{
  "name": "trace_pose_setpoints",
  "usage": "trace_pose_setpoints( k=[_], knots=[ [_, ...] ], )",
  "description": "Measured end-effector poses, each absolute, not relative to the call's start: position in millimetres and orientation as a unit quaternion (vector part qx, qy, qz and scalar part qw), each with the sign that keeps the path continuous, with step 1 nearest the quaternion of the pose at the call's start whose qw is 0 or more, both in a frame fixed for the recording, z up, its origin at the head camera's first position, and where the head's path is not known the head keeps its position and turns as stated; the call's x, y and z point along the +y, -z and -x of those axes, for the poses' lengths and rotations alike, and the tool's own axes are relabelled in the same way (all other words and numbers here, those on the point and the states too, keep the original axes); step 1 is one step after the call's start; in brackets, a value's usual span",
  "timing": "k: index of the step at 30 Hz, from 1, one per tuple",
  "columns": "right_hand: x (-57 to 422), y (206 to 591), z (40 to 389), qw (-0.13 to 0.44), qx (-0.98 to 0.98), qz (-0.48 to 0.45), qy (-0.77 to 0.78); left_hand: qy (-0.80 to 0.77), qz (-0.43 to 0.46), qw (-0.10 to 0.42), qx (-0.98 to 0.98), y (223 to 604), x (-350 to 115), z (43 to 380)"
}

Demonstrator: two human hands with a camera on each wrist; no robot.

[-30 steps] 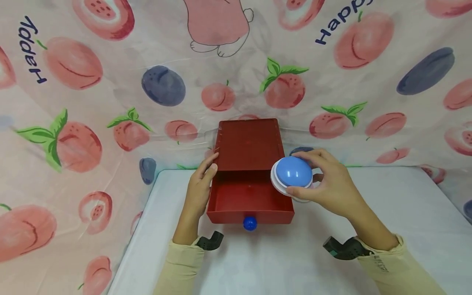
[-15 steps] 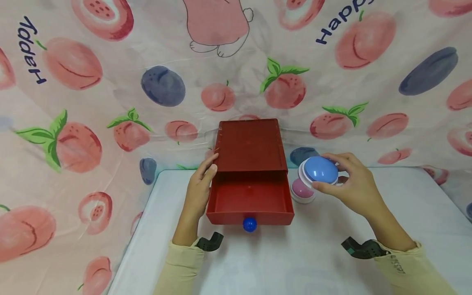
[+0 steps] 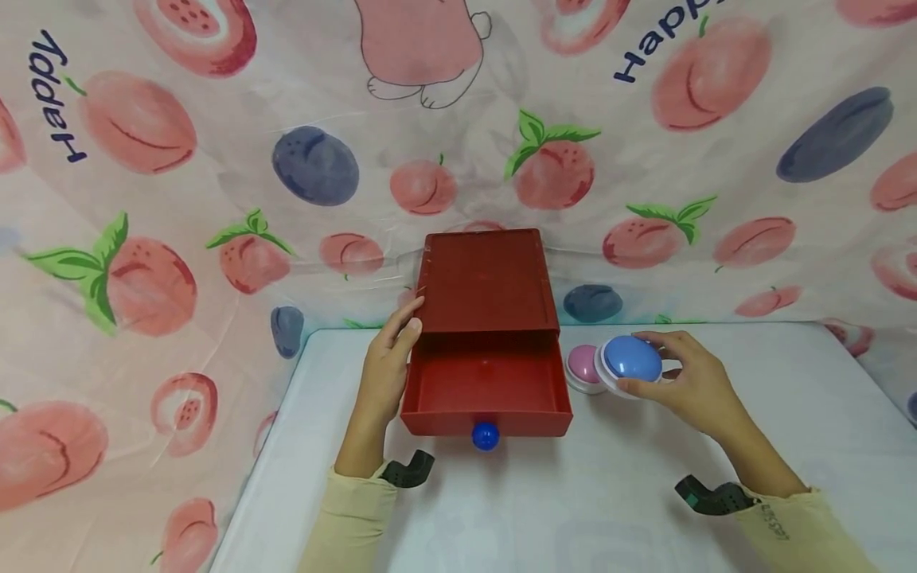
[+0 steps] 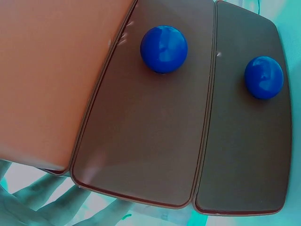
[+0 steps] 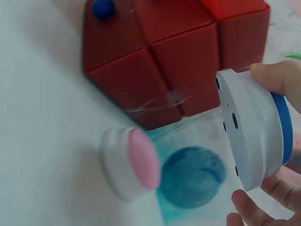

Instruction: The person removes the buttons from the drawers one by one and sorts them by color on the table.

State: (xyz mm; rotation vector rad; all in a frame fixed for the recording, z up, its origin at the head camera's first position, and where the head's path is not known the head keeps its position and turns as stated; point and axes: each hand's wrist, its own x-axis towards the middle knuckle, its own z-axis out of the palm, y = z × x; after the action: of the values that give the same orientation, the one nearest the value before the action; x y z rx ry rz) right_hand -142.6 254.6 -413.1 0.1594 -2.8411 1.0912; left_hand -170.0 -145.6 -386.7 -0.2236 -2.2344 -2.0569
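My right hand (image 3: 693, 390) grips a round push button (image 3: 634, 358) with a blue dome and white base, fingers and thumb on its edge. In the right wrist view the push button (image 5: 254, 129) is tilted, with small holes in its white underside. A similar pink-domed push button (image 3: 583, 365) sits on the table, just left of it in the head view. My left hand (image 3: 388, 362) rests along the left side of the red drawer cabinet (image 3: 487, 278), fingers extended. The cabinet's top drawer (image 3: 487, 424) is pulled out, a blue knob (image 3: 485, 436) on its front.
Two lower drawers show their blue knobs (image 4: 164, 49) in the left wrist view. The cabinet stands at the back of the white table (image 3: 501, 517), against a fruit-printed cloth (image 3: 458, 159). Each wrist carries a black camera mount (image 3: 408, 469).
My right hand has carried the blue push button right, away from the drawer, then lowered it beside the pink one, which came into view. The left hand stays on the cabinet.
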Motion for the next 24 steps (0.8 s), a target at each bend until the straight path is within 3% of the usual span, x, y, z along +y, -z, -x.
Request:
trace_pose_setpoints(
  k=[12, 24],
  knots=[
    [258, 454, 140, -0.021, -0.940, -0.063, -0.334, 0.674, 0.072, 0.049, -0.733, 386, -144, 170],
    [253, 480, 139, -0.033, -0.941, -0.091, -0.325, 0.670, 0.074, 0.056, -0.736, 387, -144, 170]
  ],
)
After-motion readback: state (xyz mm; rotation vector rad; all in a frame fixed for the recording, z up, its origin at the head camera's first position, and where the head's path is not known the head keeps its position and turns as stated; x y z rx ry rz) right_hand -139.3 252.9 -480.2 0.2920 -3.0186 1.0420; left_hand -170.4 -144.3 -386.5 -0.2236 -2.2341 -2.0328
